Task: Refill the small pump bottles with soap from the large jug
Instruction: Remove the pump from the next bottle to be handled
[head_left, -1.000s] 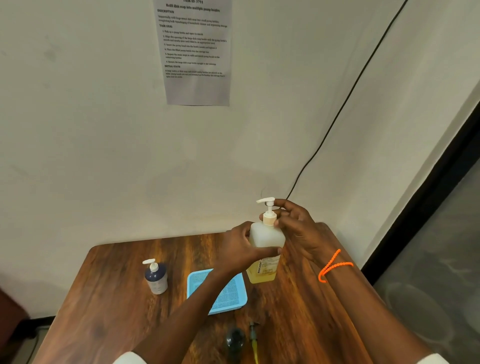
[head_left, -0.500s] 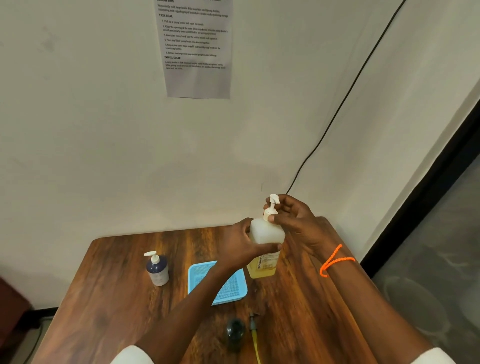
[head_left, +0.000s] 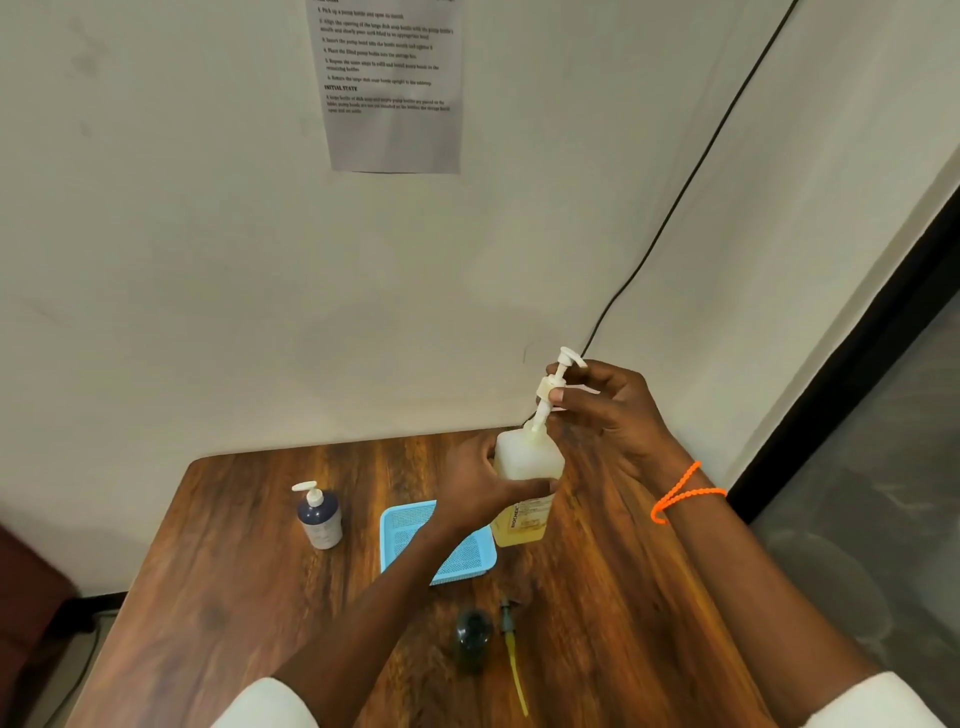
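Right now the left hand (head_left: 480, 480) wraps around the soap bottle (head_left: 527, 480), holding it up just above the tabletop (head_left: 218, 571). The right hand (head_left: 610, 410) pinches the white pump (head_left: 553, 387), which is lifted partly out of the bottle's neck and leans a little.

Things could go wrong from here. The pump's tube likely has soap on it, so drops could fall on the wood once it comes all the way out. The bottle's skin may be slippery, and if the left grip loosens, the yellow soap could tip out of the open neck. Pulling the pump at a slant could also catch the tube on the rim.

Left of the soap bottle, touching nothing, lies a blue tray (head_left: 410, 525), and further left stands a dark blue pump bottle (head_left: 319, 517). Nearer the person than the soap bottle sits a small dark bottle (head_left: 472, 634) with a loose pump (head_left: 511, 644) beside it.

Behind the soap bottle is a pale wall with a paper sheet (head_left: 392, 88) and a black cable (head_left: 675, 208).
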